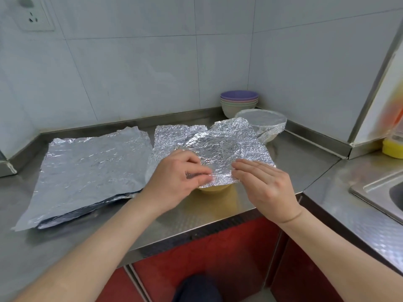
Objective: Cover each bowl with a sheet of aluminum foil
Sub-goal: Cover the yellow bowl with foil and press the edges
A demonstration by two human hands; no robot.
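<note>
A crinkled foil sheet (220,147) lies over a yellowish bowl (214,189) near the counter's front edge; only the bowl's lower wall shows. My left hand (176,177) has its fingers curled on the sheet's near edge, pinching it at the bowl's rim. To the right, my right hand (263,186) lies against the foil with fingers nearly straight. Behind, a bowl wrapped in foil (265,125) stands by the wall. A stack of bare bowls (238,103), purple on top, sits in the corner.
A pile of flat foil sheets (87,171) covers the left of the steel counter (305,158). A sink (383,192) is at the right, with a yellow sponge (392,147) behind it. Red cabinet doors (218,258) are below.
</note>
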